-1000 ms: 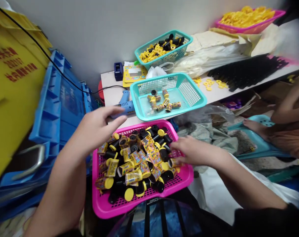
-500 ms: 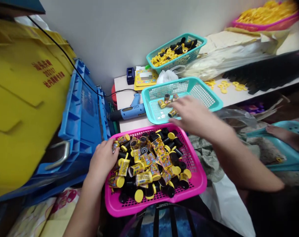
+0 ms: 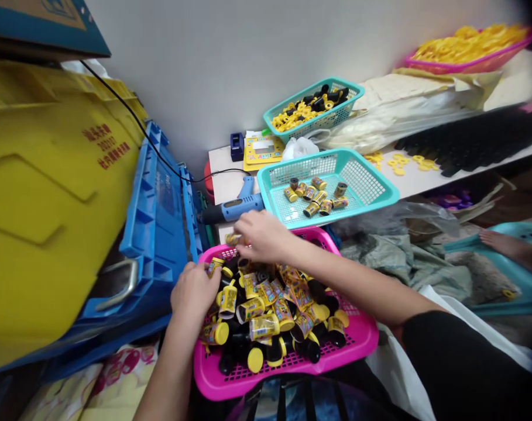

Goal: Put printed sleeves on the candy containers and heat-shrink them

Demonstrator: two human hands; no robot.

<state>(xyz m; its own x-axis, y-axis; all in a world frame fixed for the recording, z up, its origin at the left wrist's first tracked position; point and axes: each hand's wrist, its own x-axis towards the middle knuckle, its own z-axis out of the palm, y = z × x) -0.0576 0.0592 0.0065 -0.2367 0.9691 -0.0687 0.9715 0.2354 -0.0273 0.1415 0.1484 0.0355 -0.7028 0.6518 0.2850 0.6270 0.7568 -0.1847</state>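
Observation:
A pink basket [image 3: 366,342] in front of me is full of small black cylinders with yellow caps, many in yellow printed wrappers [image 3: 264,326]. My left hand [image 3: 195,291] is at its left rim, fingers closed on a wrapped cylinder [image 3: 215,266]. Over the basket's back left part, my right hand [image 3: 262,237] pinches another wrapped cylinder [image 3: 233,239]. Behind stands a teal basket [image 3: 375,202] holding several wrapped cylinders [image 3: 319,197].
A blue heat gun [image 3: 242,206] lies left of the teal basket. Blue crates [image 3: 154,204] and a yellow one [image 3: 50,204] stand at the left. Another teal basket [image 3: 309,124] and a pink basket [image 3: 476,63] hold parts farther back. Someone's foot [image 3: 507,245] shows at the right.
My right hand has moved left from the teal basket to the pink basket and now holds a wrapped cylinder. More wrapped cylinders show in the teal basket. The view has shifted slightly.

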